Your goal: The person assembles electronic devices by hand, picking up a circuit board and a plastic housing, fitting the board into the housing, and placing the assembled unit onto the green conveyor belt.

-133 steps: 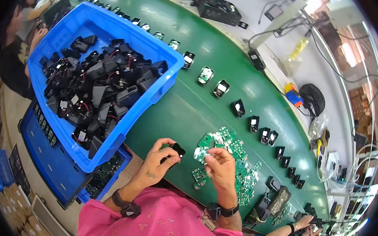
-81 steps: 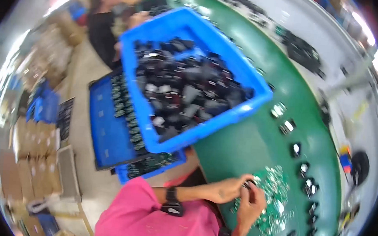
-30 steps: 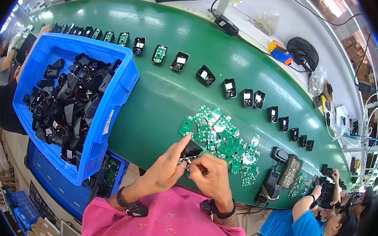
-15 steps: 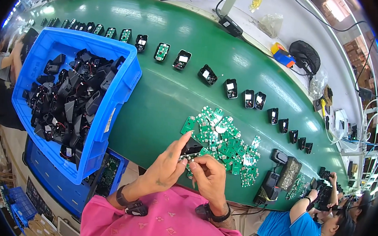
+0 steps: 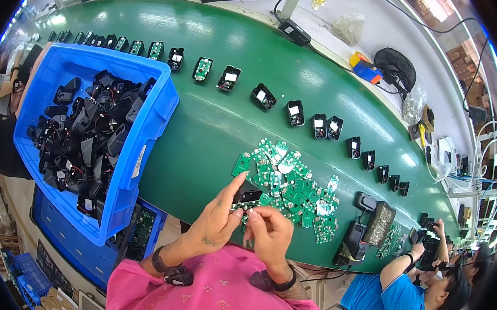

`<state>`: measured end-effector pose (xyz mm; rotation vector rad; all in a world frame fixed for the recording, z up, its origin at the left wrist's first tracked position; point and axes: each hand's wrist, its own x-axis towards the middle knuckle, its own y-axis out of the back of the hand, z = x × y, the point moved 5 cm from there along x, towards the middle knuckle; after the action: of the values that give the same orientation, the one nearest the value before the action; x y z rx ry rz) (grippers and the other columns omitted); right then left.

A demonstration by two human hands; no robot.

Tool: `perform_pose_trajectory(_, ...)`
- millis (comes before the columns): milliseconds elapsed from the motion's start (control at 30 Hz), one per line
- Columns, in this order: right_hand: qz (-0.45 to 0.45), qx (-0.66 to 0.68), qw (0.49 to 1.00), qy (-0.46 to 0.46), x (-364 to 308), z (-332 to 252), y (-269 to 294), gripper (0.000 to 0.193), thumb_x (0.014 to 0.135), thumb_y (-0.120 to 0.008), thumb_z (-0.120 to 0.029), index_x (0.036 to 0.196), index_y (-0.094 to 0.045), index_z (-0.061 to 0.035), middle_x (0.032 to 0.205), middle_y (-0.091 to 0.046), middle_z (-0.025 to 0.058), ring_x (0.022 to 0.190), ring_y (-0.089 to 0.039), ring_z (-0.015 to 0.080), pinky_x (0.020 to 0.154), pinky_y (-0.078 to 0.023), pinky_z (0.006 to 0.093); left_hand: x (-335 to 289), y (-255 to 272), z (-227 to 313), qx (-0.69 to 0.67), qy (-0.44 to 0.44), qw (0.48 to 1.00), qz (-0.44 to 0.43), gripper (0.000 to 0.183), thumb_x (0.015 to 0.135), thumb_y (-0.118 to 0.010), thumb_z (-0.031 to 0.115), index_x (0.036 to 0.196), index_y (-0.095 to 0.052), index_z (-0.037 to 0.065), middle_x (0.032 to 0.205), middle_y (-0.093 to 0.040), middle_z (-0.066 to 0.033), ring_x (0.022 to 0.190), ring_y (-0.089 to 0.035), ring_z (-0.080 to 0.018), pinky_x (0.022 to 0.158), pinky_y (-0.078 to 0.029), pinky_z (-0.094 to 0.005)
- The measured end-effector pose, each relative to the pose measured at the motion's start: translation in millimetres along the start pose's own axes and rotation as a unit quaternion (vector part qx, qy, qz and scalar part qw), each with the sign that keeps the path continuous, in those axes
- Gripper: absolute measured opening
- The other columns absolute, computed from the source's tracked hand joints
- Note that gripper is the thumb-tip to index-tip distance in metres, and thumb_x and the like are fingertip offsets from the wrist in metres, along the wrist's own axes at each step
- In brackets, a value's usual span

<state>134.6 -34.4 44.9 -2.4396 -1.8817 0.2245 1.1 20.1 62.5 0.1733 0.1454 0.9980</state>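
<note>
Black plastic housing (image 5: 248,194) held over a green workbench (image 5: 198,134)
The left hand (image 5: 214,219) grips it beside piled green circuit boards (image 5: 298,187); the right hand (image 5: 271,232) is pinched closed at its near edge, anything between the fingers too small to tell.

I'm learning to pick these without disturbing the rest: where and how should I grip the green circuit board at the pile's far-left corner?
I'd pinch the green circuit board by its outer left edge, coming from the left. It appears to lie flat, with that edge facing bare green table, while its right side sits close to the board pile.
</note>
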Motion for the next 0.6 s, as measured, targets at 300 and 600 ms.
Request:
perform_pose_trajectory(300,-0.007,-0.37,0.898,0.237,7,-33,-9,0.005,0.082,-0.07,-0.001,0.084,-0.067,-0.0034,0.07,-0.064,0.0087,0.053,-0.06,0.0203,0.047,-0.045,0.0306,-1,3,-1,0.048,-0.047,0.997,0.028,0.063,0.094,-0.047,0.002,0.151,-0.023,-0.004,0.138,-0.045,-0.0314,0.124,-0.049,-0.0462,0.106,-0.039,-0.0444)
perform_pose_trajectory(600,-0.064,-0.348,0.912,0.209,9,-26,-7,0.005,0.082,-0.07,-0.001,0.084,-0.066,-0.003,0.068,-0.061,0.0091,0.052,-0.06,0.0215,0.047,-0.044,0.0332,-3,2,-4,0.108,-0.077,0.991,0.004,0.065,0.094,-0.048,0.001,0.152,-0.021,-0.002,0.13,-0.049,-0.0292,0.113,-0.053,-0.047,0.098,-0.044,-0.046)
